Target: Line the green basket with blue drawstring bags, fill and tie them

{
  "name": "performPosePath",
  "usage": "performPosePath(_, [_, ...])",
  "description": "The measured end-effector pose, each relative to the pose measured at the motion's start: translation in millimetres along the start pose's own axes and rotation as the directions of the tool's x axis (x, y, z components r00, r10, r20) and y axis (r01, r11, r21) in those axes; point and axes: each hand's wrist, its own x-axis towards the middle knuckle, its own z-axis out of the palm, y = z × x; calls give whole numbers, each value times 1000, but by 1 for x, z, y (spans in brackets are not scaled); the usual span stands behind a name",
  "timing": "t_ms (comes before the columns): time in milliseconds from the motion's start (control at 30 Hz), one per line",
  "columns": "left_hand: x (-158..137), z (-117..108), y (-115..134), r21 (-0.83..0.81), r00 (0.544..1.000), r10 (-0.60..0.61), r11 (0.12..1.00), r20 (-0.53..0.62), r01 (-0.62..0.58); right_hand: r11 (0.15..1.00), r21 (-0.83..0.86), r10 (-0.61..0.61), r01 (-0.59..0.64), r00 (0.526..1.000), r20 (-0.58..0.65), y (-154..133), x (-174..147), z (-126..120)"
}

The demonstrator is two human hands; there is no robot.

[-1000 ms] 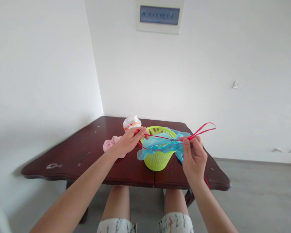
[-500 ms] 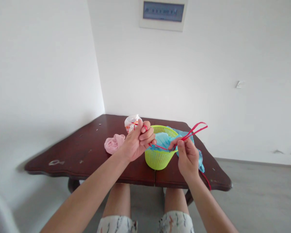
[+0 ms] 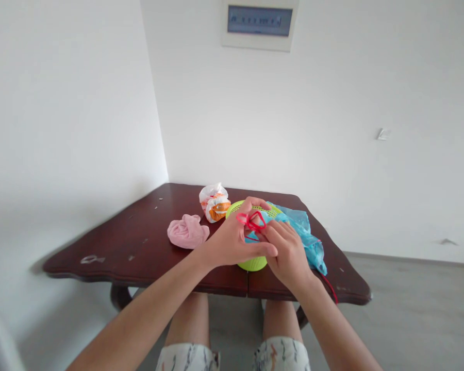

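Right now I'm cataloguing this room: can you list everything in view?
table: 1, maroon, centre
basket: 1, lime, on table
blue plastic: count unclear, blue, at basket and right
red cord: count unclear, red, mid-view and table's right edge
pink cloth: 1, pink, table's left
bag: 1, white and orange, beyond pink cloth
panel: 1, white and blue, top
walls: 2, white, back and left
floor: 1, grey, right
shorts: 1, white patterned, bottom
legs: 2, bare, bottom
left hand: 1, bare, at cord
right hand: 1, bare, at cord

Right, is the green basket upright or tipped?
Upright. The green basket has its rim above and its base on the table; the middle is partly hidden.
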Motion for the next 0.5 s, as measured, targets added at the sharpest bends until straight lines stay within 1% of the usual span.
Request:
performPosePath(100, [2, 1, 4, 205, 999, -13, 979, -51, 24, 994, -104, -32, 34, 999, 25, -1, 0, -1])
performPosePath(167, [5, -1, 3, 298, 999, 9, 954, -44, 5, 996, -90, 15, -11, 999, 42, -4, 0, -2])
performPosePath(233, [7, -3, 0, 349, 1000, 6, 937, -1, -6, 991, 46, 121, -123, 992, 37, -7, -1, -5])
performPosePath(267, [8, -4, -2, 365, 1000, -6, 931, 22, -2, 973, 144, 181, -182, 983, 21, -9, -2, -7])
performPosePath(333, [8, -5, -8, 386, 998, -37, 922, 57, 12, 906, 331, 287, -265, 958, -19, -13, -2, -9])
performPosePath(433, [7, -3, -19, 344, 992, -62, 939, 106, 22, 819, 485, 368, -308, 929, -31, -16, 1, -11])
performPosePath(500, [8, -2, -25, 239, 991, -30, 971, 134, -3, 772, 548, 377, -321, 926, 12, -16, 4, -12])
